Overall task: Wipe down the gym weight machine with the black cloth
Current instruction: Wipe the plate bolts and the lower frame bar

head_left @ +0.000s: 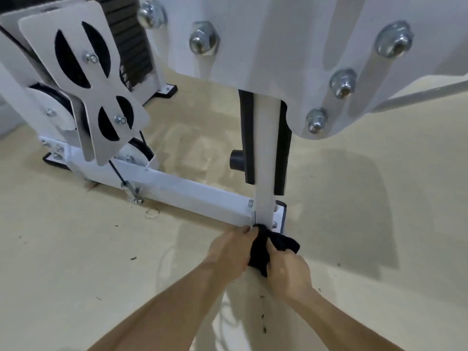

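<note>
My two forearms come in from the bottom edge, bare all the way up, with no sleeve showing on either one. My left hand (pixel 229 252) and my right hand (pixel 288 271) are bare too: no gloves, no rings that I can see, no watch or band at either wrist. A few fingernails show, short and unpainted.

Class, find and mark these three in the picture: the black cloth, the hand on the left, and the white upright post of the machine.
black cloth (pixel 263 245): head view, middle of the bunched fabric.
left hand (pixel 229 252): head view, back of the hand.
white upright post (pixel 266 153): head view, front face, mid-height.
</note>
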`<state>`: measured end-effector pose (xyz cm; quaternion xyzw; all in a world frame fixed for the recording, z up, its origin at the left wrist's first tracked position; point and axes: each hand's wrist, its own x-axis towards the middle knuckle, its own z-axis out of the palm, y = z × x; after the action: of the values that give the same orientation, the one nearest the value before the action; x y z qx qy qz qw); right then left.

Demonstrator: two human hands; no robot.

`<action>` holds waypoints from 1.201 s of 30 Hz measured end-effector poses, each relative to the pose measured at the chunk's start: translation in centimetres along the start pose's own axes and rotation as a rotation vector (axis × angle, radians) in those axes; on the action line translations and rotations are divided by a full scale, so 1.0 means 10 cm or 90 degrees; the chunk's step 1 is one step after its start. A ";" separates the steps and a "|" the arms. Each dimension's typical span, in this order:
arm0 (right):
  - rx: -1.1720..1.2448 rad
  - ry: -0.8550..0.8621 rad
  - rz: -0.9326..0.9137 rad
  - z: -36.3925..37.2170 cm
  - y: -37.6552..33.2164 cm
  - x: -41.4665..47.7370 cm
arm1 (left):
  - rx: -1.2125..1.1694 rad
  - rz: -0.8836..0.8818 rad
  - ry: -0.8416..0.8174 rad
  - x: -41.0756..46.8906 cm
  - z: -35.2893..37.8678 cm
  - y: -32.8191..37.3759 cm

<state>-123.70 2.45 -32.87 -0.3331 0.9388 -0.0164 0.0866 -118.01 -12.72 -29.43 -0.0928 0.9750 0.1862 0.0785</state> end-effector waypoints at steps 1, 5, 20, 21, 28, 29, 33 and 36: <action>0.048 0.001 0.030 0.00 0.03 0.03 | -0.005 0.019 -0.057 -0.06 0.12 0.00; 0.065 0.172 0.028 0.05 0.18 0.17 | -0.171 0.012 -0.017 -0.25 0.34 -0.01; 0.080 -0.020 0.028 0.25 0.37 0.10 | -0.338 -0.041 -0.047 -0.21 0.51 0.23; 0.079 -0.014 0.011 0.24 0.22 0.12 | -0.350 -0.059 -0.040 -0.17 0.53 0.25; 0.096 0.026 -0.205 0.35 0.04 0.25 | -0.305 -0.117 0.071 -0.45 0.35 -0.05; 0.100 0.032 -0.180 0.34 0.17 0.23 | -0.278 -0.108 0.055 -0.47 0.32 -0.06; 0.329 -0.027 0.153 0.24 0.57 0.16 | -0.223 -0.034 -0.024 -0.36 0.38 0.08; 0.513 0.033 0.147 0.18 0.44 0.22 | -0.242 0.009 -0.068 -0.17 0.48 0.30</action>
<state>-127.79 4.60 -35.39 -0.1645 0.8904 -0.3808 0.1875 -116.37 -7.90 -32.49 -0.0891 0.9172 0.3724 0.1097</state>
